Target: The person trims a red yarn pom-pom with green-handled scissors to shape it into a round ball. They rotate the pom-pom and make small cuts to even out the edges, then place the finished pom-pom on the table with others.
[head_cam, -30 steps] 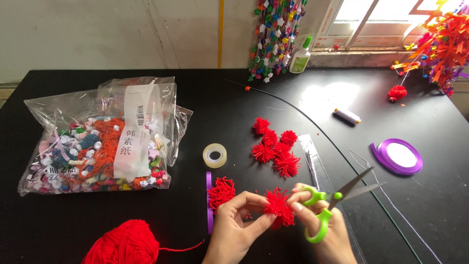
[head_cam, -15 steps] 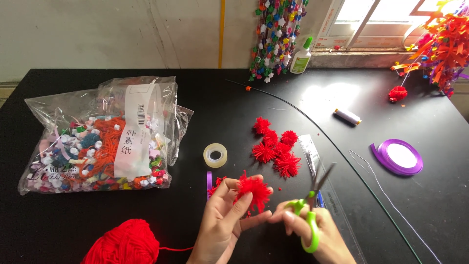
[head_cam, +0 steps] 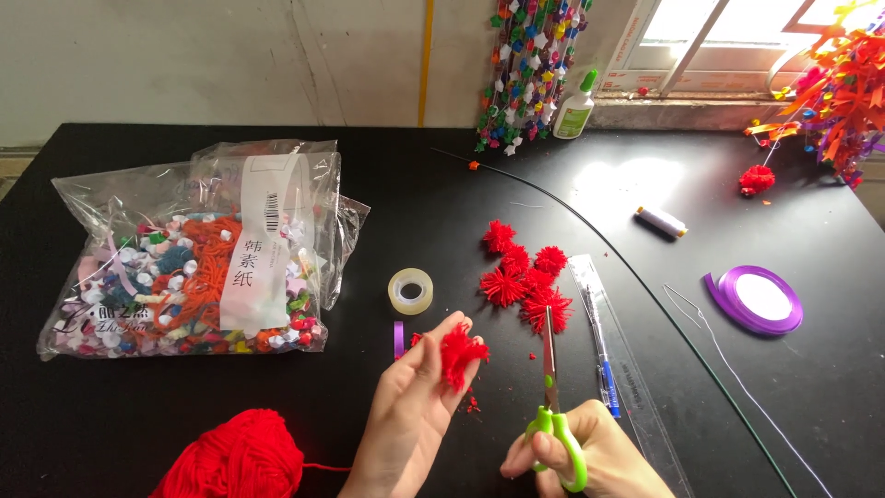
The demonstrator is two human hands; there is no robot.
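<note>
We have a red pompom (head_cam: 458,352) pinched in the fingertips of our left hand (head_cam: 415,406), held just above the black surface (head_cam: 442,212). Our right hand (head_cam: 590,452) is closed through the green handles of the scissors (head_cam: 551,387), whose blades point away from us and look shut or nearly so, with the tips near the pile of finished pompoms (head_cam: 525,277).

The main risk, as we judge it, is to our own fingers: they sit close around the pompom, and a trim taken without turning it clear could nick a fingertip. A cut too deep could also sever the tie at the core, and the pompom would fall apart into loose strands; red snippets (head_cam: 472,404) already lie under our left hand.

The scissor tips could snag the finished pile if we swing them carelessly. The ball of red yarn (head_cam: 235,458) sits at the near edge, beside our left wrist, and a nudge from the forearm might roll it off. The roll of clear tape (head_cam: 410,290), the clear ruler (head_cam: 627,369) and the pen (head_cam: 599,346) lie close enough to be knocked. The bag of mixed craft bits (head_cam: 194,258) is well apart.
</note>
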